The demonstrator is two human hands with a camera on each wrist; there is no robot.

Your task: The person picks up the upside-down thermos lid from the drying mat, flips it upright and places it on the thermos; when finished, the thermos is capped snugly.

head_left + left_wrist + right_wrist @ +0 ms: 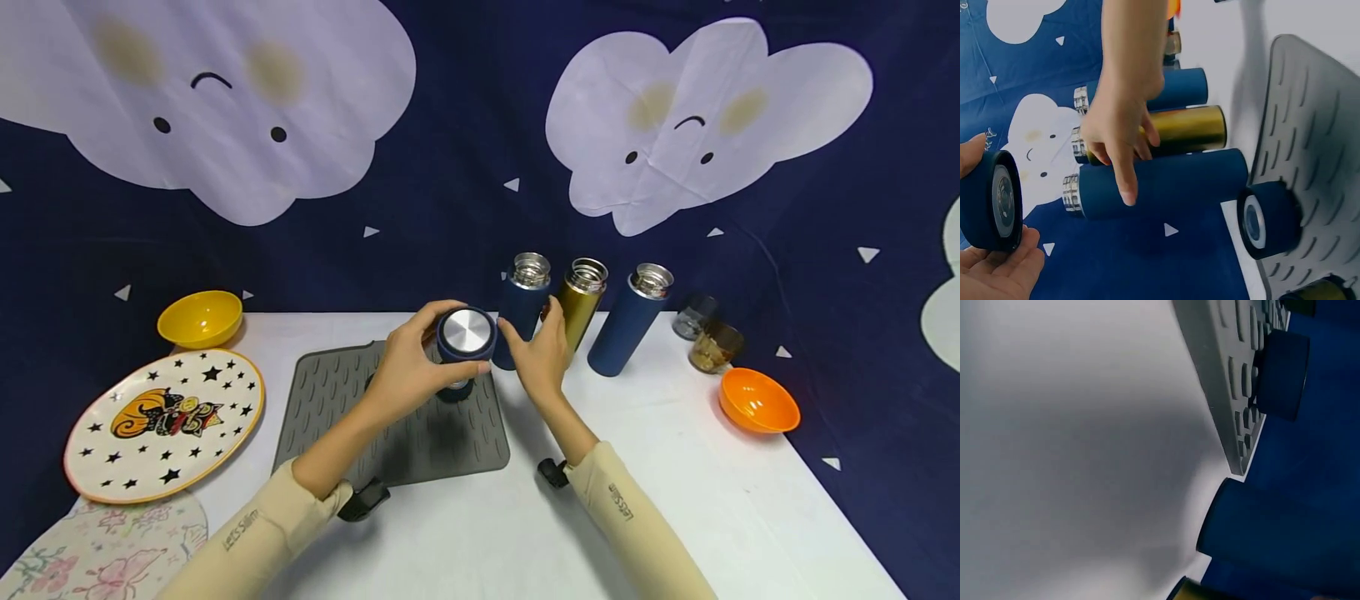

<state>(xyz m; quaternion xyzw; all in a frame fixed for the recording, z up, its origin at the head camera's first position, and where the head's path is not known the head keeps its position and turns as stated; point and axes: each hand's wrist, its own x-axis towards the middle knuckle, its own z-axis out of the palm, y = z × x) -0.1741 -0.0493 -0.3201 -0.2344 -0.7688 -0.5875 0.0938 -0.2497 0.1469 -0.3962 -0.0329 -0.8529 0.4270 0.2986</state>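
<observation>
My left hand (416, 358) grips a dark blue bottle lid (467, 333) with a silver top by its sides, thumb and fingers on opposite edges. In the left wrist view, the held lid (994, 200) shows its underside. My right hand (542, 354) is at the nearest blue thermos bottle (517, 312), thumb and fingers spread about it; firm contact cannot be made out. That bottle stands uncapped, its steel neck showing. Beside it stand an uncapped gold bottle (581, 304) and another blue bottle (630, 325). A second blue lid (1275, 219) rests on the grey mat (322, 400).
At the left are a yellow bowl (200, 319), a plate with stars (165, 425) and a butterfly-patterned round piece (120, 542). Two small glasses (714, 346) and an orange bowl (759, 402) stand at the right. A gold lid (1322, 290) lies on the mat.
</observation>
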